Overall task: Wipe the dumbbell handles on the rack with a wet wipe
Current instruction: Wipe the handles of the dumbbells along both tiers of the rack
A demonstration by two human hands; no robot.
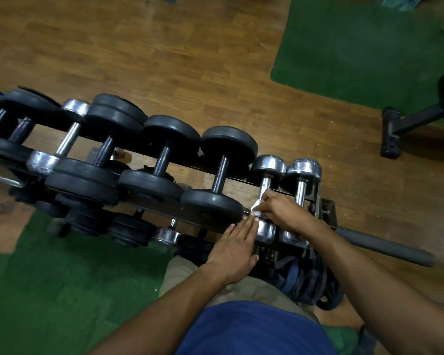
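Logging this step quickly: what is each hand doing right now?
Left hand: open, straight fingers resting on the chrome dumbbell.
Right hand: pinching the wet wipe against its handle.

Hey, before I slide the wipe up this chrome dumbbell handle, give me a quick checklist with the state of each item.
1. Wet wipe in the right hand: ok, pinched against the handle.
2. Wipe on the handle of the chrome dumbbell: ok, at its near end.
3. Left hand steadying: ok, flat fingers rest by the dumbbell's near head.
4. Handle bare above the wipe: ok.
5. Dumbbell seated on the rack: ok.
6. Wipe still wet: cannot tell.
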